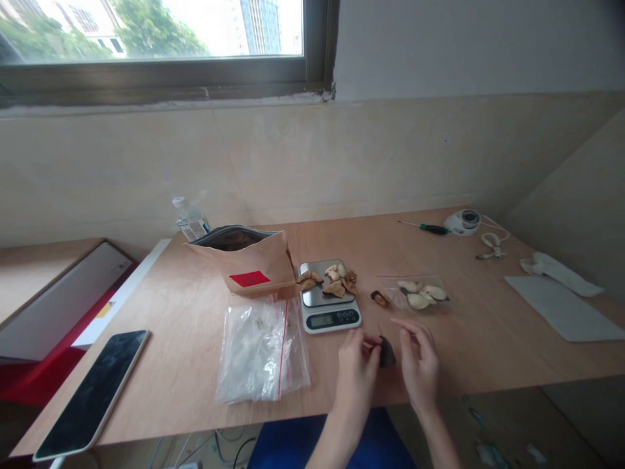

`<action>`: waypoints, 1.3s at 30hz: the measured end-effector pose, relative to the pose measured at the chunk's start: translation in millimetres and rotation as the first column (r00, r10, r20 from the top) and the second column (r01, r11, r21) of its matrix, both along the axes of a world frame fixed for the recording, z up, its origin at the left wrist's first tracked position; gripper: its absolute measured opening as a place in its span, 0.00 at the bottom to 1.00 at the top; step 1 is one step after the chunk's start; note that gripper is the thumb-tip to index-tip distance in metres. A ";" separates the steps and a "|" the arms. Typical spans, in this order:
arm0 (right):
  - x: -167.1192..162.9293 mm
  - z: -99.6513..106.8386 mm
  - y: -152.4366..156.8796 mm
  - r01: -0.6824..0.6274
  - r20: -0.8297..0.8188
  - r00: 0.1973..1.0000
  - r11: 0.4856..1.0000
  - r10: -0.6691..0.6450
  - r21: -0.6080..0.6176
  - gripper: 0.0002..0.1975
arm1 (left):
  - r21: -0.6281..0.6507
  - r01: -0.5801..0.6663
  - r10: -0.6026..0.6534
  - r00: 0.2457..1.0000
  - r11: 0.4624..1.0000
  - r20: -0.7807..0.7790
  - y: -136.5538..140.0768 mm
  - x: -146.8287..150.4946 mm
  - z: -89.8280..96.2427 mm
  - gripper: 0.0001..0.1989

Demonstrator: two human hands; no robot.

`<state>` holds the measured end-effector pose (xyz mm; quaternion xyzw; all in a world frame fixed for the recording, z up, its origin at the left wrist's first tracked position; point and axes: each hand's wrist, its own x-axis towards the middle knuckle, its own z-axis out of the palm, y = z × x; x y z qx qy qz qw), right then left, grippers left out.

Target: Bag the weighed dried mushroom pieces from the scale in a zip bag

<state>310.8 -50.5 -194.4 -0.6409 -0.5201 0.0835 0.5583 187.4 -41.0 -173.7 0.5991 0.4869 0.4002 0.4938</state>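
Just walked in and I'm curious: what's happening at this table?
A person's left hand pinches a small dark piece at the table's front edge; the right hand hovers beside it, fingers open. Brownish dried slices sit on a small scale, beside a zip bag of pale pieces.

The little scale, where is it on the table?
In the head view the scale sits mid-table, just beyond the left hand, with brown slices piled on it. The brown paper bag is to its left, the small clear bag to its right.
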 end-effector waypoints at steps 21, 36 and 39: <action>8.8 -31.1 6.5 -0.028 0.521 0.848 0.990 0.097 -0.137 0.16 | 0.351 -0.362 0.475 0.818 0.863 -0.324 -4.9 -124.4 27.9 0.09; -5.9 19.5 92.1 -0.286 0.484 0.800 0.934 0.355 -0.212 0.22 | 0.360 -0.255 0.433 0.665 0.897 -0.608 -8.7 -139.4 -30.4 0.20; -11.8 22.3 102.2 -0.316 0.435 0.796 0.902 0.420 -0.294 0.23 | 0.381 -0.241 0.441 0.640 0.893 -0.629 -8.8 -140.5 -33.1 0.20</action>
